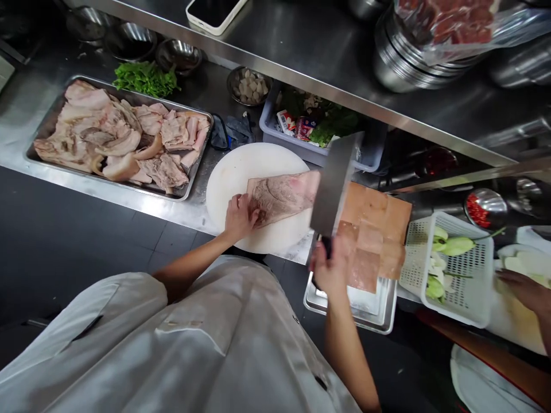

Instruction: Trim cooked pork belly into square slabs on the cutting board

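A slab of cooked pork lies on a round white cutting board. My left hand grips the slab's left end with bent fingers. In my right hand is a cleaver, its handle wrapped by my fingers. The broad blade is raised and tilted at the slab's right end; whether it touches the meat I cannot tell. Right of the blade, square-cut pieces of pork with the skin up cover much of a metal tray.
At the left stands a metal tray heaped with pork pieces. Behind the board are a grey bin and a bowl of pale chunks, under a steel shelf. A white basket with green vegetables and a co-worker's hand are at right.
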Demonstrator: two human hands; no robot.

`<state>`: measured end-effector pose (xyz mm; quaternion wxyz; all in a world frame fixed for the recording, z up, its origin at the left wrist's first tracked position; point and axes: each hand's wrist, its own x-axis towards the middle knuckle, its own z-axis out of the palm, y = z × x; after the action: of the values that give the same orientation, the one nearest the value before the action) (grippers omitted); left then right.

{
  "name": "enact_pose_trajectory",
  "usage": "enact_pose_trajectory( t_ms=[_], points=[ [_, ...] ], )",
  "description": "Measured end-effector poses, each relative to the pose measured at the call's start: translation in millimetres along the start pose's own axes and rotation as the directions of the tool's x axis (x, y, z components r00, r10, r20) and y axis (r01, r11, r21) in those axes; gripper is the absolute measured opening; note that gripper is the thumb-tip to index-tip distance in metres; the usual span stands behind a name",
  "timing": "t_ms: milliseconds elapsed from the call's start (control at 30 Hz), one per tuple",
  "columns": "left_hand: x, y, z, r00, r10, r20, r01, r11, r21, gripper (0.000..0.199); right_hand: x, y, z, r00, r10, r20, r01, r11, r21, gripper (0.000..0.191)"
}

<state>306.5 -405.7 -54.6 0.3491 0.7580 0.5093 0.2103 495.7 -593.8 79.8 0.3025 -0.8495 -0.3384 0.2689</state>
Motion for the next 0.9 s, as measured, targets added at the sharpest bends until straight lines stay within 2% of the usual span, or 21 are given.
enact_pose_trajectory(
  t_ms=[67, 100, 167, 267, 467, 700, 900],
  points=[
    [-5, -13, -3.3, 0.957, 0.289, 0.030, -0.290, 0.956, 0.040, 0.030, -19, -13, 30, 0.986, -0.041, 0.161, 0.048, 0.998, -0.038, 0.029],
    [-6, -19, -3.2, 0.924, 0.377, 0.067, -0.379, 0.925, 0.034, 0.027, -24, -18, 43, 0.973, -0.066, 0.222, 0.084, 0.994, -0.074, 0.028],
    [-6, -28, -1.0, 0.888, 0.448, 0.106, -0.452, 0.892, 0.016, 0.026, -29, -26, 64, 0.947, -0.095, 0.305, 0.154, 0.972, -0.175, 0.030],
    [-5, -33, 3.5, 0.889, 0.449, 0.087, -0.451, 0.892, 0.009, 0.027, -34, -33, 72, 0.931, -0.101, 0.352, 0.208, 0.937, -0.282, 0.033],
    [-5, -34, 7.1, 0.890, 0.453, 0.056, -0.452, 0.892, -0.028, 0.023, -45, -36, 59, 0.918, -0.128, 0.375, 0.252, 0.919, -0.303, 0.030],
    [-3, -39, 9.5, 0.899, 0.435, 0.047, -0.433, 0.900, -0.045, 0.022, -7, -55, 83, 0.911, -0.096, 0.402, 0.265, 0.882, -0.389, 0.021],
    [-4, -38, 8.3, 0.910, 0.404, 0.090, -0.401, 0.915, -0.051, 0.021, -29, -42, 66, 0.899, -0.093, 0.427, 0.277, 0.878, -0.391, 0.026]
  ],
)
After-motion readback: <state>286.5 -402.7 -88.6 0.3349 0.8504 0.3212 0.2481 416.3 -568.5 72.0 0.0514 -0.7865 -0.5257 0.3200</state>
